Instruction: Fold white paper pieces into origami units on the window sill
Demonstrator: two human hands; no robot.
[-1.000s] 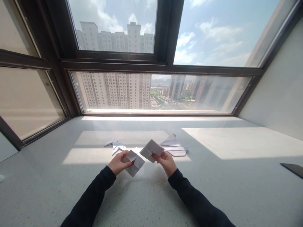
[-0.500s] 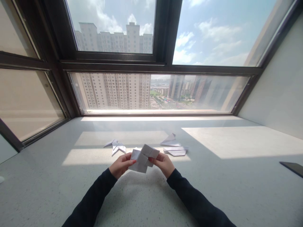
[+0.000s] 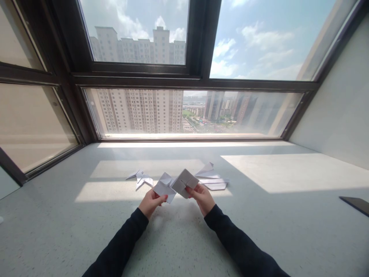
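Note:
Folded white paper (image 3: 163, 186) is pinched between the thumb and fingers of my left hand (image 3: 152, 202). My right hand (image 3: 201, 196) grips a greyer, shaded folded part (image 3: 183, 182) just to the right. The two parts meet or overlap in the middle; whether they are one piece I cannot tell. Both are held above the white counter (image 3: 173, 246). Left of them lies a pointed folded paper figure (image 3: 143, 179). Behind my right hand rest a folded paper with a pointed tip (image 3: 208, 172) and a flat folded paper (image 3: 215, 185).
A window with a dark frame (image 3: 190, 83) rises behind the counter. A dark flat object (image 3: 355, 204) lies at the far right edge. Sunlight falls in patches across the counter.
The held paper has turned and spread into two distinct diamond-like parts. The right part has risen slightly, and my left hand has moved a little to the right.

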